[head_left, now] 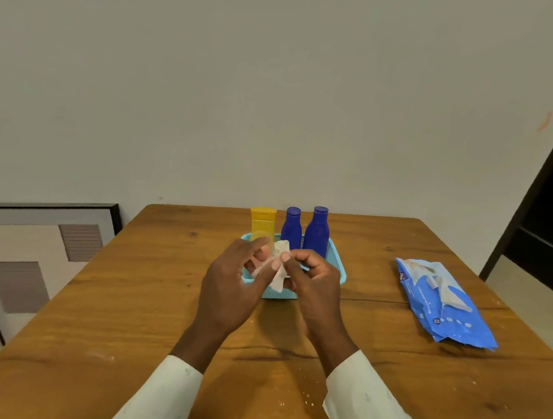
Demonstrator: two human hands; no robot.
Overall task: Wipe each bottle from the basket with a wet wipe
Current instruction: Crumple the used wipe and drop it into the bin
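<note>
- While both my hands work over the light blue plastic basket [336, 272], a small crumpled white wet wipe [280, 267] sits pinched between them.
- left hand [233, 285]: fingers [277, 263] curled, thumb and forefinger grasping the wipe's left edge.
- right hand [315, 276]: fingers clenched round the wipe's right side, thumb on top.
- Bottles all upright in the basket, untouched: yellow plastic bottle with flat yellow cap [263, 224] at left, two dark blue plastic bottles with round caps [292, 229] [317, 232] beside it.
- Blue wet-wipe pack [445, 299] lies well apart on the right of the brown wooden bench [113, 316], flap looks open.
- Step in hand, my guess: unfolding the wipe before the first bottle.
- To do it well: pull the edges apart gently so it doesn't tear, spread it flat over one palm, then free the other hand to lift a bottle clear of the basket without tipping its neighbours.
</note>
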